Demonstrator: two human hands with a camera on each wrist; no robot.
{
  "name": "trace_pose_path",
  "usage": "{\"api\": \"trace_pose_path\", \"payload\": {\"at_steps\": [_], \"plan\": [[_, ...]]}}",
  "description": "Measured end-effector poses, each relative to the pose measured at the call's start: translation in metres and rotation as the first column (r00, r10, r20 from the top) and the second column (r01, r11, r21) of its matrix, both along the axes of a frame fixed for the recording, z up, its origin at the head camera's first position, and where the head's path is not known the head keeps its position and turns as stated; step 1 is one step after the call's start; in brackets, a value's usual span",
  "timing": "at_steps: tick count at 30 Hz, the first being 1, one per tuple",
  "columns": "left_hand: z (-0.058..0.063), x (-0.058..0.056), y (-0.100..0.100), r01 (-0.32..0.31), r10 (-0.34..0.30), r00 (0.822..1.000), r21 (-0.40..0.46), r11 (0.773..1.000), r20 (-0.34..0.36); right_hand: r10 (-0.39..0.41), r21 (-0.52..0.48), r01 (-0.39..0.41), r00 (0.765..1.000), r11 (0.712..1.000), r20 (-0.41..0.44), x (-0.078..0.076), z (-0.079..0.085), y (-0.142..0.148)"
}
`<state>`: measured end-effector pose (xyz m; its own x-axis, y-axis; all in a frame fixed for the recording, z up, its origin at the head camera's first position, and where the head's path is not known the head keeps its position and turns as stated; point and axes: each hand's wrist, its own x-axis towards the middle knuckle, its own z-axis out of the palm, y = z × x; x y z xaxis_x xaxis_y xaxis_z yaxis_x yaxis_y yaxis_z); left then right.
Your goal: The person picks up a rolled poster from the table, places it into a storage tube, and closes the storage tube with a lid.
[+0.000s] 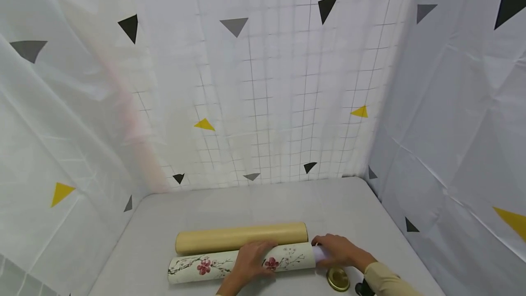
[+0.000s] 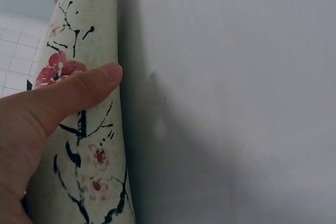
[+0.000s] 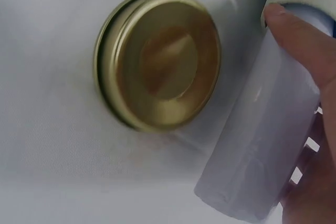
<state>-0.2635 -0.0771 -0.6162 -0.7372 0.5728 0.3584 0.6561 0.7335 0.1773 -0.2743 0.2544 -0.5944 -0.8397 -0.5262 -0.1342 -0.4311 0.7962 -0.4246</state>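
A white cardboard tube (image 1: 193,272) printed with plum blossoms and dark branches lies across the table. My left hand (image 1: 250,261) grips it past the middle, the thumb (image 2: 79,90) laid over its near side. From the tube's right end a pale, whitish roll (image 3: 262,124) sticks out, its inner part hidden inside. My right hand (image 1: 339,251) holds this roll, with the thumb (image 3: 299,35) at the tube's rim and the fingers on the far side. Near that hand a round gold metal lid (image 3: 163,61) rests on the table.
A plain tan tube (image 1: 242,238) lies just behind the printed one, nearly parallel. A small black object (image 1: 363,288) sits at the lower right, partly covered by the right sleeve. White sheets with triangles (image 1: 279,81) hang around the white table (image 1: 255,202).
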Motion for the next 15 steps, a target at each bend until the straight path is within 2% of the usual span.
{"api": "trace_pose_path", "payload": {"at_steps": [4,9,15], "plan": [[-0.002,-0.001,0.001,-0.009,0.009,1.000,-0.013,1.000,0.006,0.021,0.007,-0.021,1.000,1.000,0.001,-0.001,-0.001,-0.004],[-0.003,-0.002,0.003,-0.008,0.009,1.000,-0.012,1.000,0.010,0.034,-0.016,-0.033,0.999,0.999,0.041,0.001,0.003,-0.004],[-0.004,-0.001,0.002,-0.003,0.003,1.000,-0.024,1.000,-0.011,0.049,-0.011,-0.048,0.994,0.999,0.094,0.004,0.018,0.000]]}}
